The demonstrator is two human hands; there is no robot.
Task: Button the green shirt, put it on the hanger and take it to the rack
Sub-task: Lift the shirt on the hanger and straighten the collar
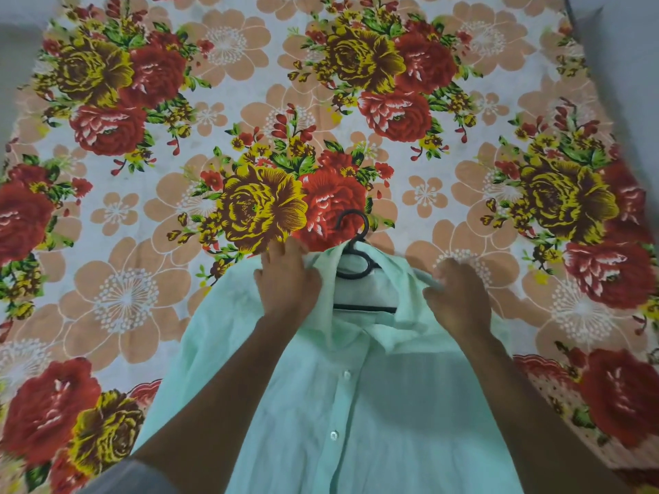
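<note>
The pale green shirt [356, 415] lies front up on the bed, its placket buttoned with white buttons showing down the middle. A black hanger [356, 269] sits inside the open collar, its hook sticking out past the neck onto the bedsheet and its crossbar visible through the neck opening. My left hand [287, 276] grips the left side of the collar and shoulder. My right hand [454, 297] pinches the shirt's right shoulder fabric beside the collar.
A floral bedsheet [249, 119] with red, yellow and peach flowers covers the whole bed beneath the shirt. Grey wall or floor shows at the far left and right top corners.
</note>
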